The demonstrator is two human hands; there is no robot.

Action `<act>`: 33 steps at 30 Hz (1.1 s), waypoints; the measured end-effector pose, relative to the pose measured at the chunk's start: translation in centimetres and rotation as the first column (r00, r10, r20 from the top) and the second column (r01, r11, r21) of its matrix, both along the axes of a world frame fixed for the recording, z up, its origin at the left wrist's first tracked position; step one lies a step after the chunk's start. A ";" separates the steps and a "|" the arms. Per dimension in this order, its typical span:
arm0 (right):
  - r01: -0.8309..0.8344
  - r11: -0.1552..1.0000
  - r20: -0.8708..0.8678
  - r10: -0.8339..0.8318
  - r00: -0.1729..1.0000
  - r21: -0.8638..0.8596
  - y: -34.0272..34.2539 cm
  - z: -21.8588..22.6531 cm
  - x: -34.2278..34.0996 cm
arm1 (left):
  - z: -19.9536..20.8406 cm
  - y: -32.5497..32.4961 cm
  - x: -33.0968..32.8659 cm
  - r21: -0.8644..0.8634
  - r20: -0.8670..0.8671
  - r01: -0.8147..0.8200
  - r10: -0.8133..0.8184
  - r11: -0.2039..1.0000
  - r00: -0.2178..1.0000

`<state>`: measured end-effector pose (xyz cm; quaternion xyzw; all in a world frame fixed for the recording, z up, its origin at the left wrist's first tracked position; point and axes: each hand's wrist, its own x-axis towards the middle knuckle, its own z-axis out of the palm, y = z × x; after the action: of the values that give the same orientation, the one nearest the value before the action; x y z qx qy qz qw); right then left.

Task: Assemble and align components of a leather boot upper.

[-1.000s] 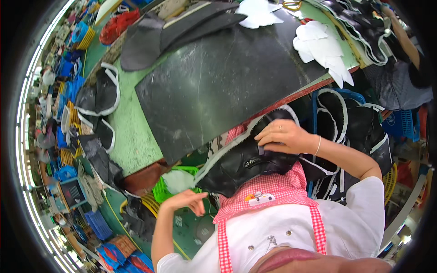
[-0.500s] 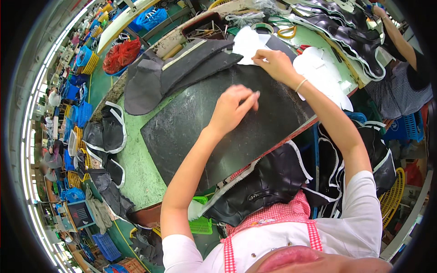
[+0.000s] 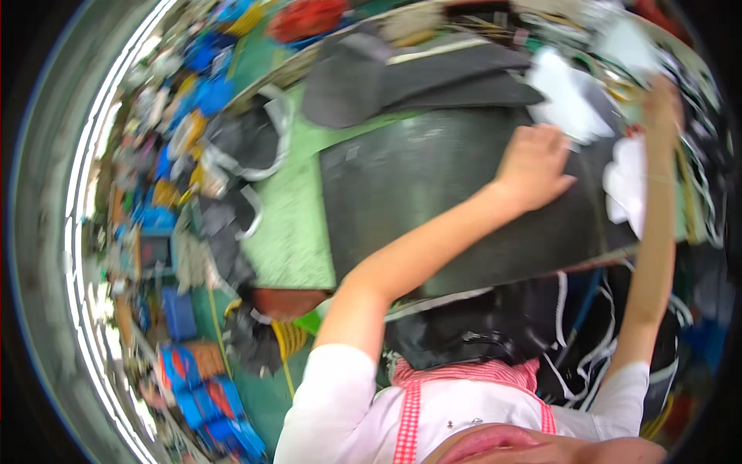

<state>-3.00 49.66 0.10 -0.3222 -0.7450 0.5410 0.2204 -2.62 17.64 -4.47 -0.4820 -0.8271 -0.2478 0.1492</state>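
My left hand (image 3: 533, 168) is over the dark board (image 3: 433, 193), beside the lower left edge of a stack of white cut pieces (image 3: 563, 97). Its fingers are bent loosely, the thumb stands apart, and nothing shows in it. Farther right, my right hand (image 3: 663, 104) is stretched out and smeared by motion. From its fingertips a pale white cut piece (image 3: 627, 48) extends up and left, and the fingers look closed on its edge. Other white pieces (image 3: 626, 182) lie left of the right forearm. Dark grey fabric pieces (image 3: 456, 77) overlap the board's far edge.
Green tabletop (image 3: 294, 240) shows left of the board. Black pieces with white zip edging (image 3: 243, 139) hang over the left edge, and a glossy black piece (image 3: 471, 329) rests at my lap. Yellow scissor handles (image 3: 618, 87) lie near the right hand. A red bag (image 3: 309, 19) stands beyond the table.
My right hand has moved right, away from the white stack, with a white piece at its fingers. The left hand has reached toward the stack. The view has turned, shifting the table rightward.
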 end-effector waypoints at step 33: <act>-0.467 0.822 -0.294 0.381 0.877 -0.327 -20.6 3.1 6.2 | 6.3 -26.5 4.2 -0.173 -0.079 -0.098 0.085 0.980 0.993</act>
<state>3.17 29.02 3.21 -0.1239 -0.6474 0.7446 0.1051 1.60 -8.87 1.86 -0.4632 -0.8613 -0.1488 0.1467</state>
